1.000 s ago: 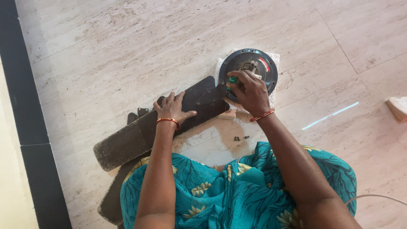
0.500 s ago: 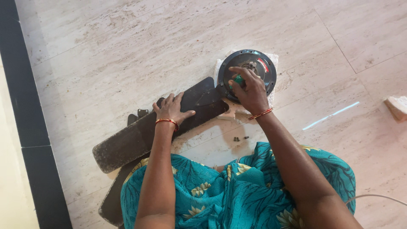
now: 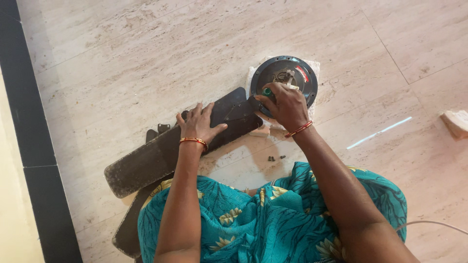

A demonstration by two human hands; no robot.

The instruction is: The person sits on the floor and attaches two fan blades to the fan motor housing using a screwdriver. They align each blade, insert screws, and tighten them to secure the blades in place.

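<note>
A dark round fan motor housing lies on a white cloth on the pale tiled floor. A long dusty dark fan blade runs from it toward the lower left. My left hand presses flat on that blade, fingers spread. My right hand is closed around a green-handled screwdriver, its tip where the blade's bracket meets the motor. A second blade lies partly under my teal patterned clothing.
Small dark screws lie on the floor just in front of my knees. A pale block sits at the right edge. A black floor border runs down the left side. A thin cable shows at lower right.
My right hand has shifted slightly lower and to the left on the motor with the screwdriver, as if turning it. My left hand stays on the blade.
</note>
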